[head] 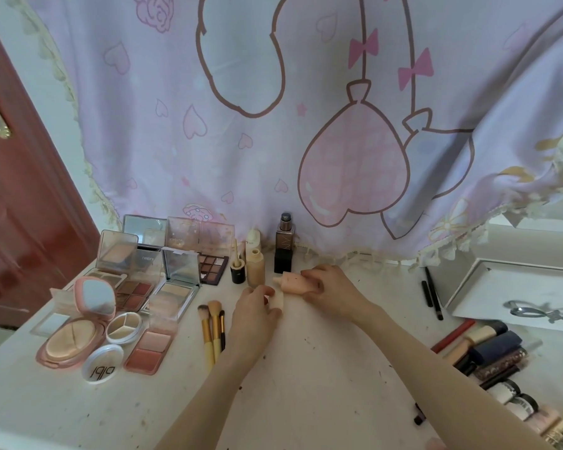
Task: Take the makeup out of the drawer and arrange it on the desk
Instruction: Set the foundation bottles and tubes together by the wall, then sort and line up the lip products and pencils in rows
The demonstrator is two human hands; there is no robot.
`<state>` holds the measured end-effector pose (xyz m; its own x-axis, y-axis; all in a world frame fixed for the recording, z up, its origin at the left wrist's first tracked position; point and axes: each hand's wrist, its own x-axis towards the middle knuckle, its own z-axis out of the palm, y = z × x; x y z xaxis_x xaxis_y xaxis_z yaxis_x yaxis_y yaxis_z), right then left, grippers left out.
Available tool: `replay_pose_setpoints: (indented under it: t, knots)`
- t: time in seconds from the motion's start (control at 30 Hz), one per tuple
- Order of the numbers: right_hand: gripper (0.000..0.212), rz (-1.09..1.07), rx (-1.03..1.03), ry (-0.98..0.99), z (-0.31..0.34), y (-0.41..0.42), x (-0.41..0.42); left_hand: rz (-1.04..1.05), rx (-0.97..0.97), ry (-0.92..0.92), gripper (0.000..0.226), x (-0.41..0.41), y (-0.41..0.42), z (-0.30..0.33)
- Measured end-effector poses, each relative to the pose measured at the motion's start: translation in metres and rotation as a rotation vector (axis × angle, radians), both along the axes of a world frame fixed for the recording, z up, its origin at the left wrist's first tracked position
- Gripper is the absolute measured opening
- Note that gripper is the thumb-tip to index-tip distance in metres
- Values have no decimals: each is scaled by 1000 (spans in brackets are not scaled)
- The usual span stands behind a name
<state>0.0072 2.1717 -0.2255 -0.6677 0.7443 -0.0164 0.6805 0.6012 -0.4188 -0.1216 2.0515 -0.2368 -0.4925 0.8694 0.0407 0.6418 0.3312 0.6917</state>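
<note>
Makeup sponge: a peach, roughly tapered piece lying on its side on the worktop, just in front of the dark square foundation bottle and to the right of the beige bottle. The right hand grips its wider end with fingers curled around it. The left hand pinches a smaller pale piece, apparently a second sponge or wedge, just below the first; the two items look close or touching, and which cannot be told.

Handling properties (judged):
- Light and soft. It is likely to compress under a firm grip and recover once released.
- Not fragile, and the matte surface should not slip.
- It has no stable base on its rounded side, so it may roll if laid down. Standing it on the flat, wide end is likely steadier.

Recommended hold: around the thick middle or wide end, with light finger pressure only.

Nearby hazards: the upright bottles behind are tall and narrow and could tip if knocked. The brushes lie just left of the left hand.
</note>
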Motion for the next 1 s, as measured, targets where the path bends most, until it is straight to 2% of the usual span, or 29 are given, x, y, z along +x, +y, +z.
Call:
replay_pose_setpoints:
  t: [0.43,0.67,0.83,1.0]
  knots:
    - [56,-76,-61,124,2,-9,-7,-36,60,40,37,-6,-3,2]
    - [58,-229,-76,203,-2,-36,8,-82,113,124,37,9,-33,2]
    - [52,-255,-90,171,-4,-67,31,-286,114,313,33,47,-57,-6]
    - [37,-241,49,167,9,-83,88,-508,0,422,43,78,-57,-20]
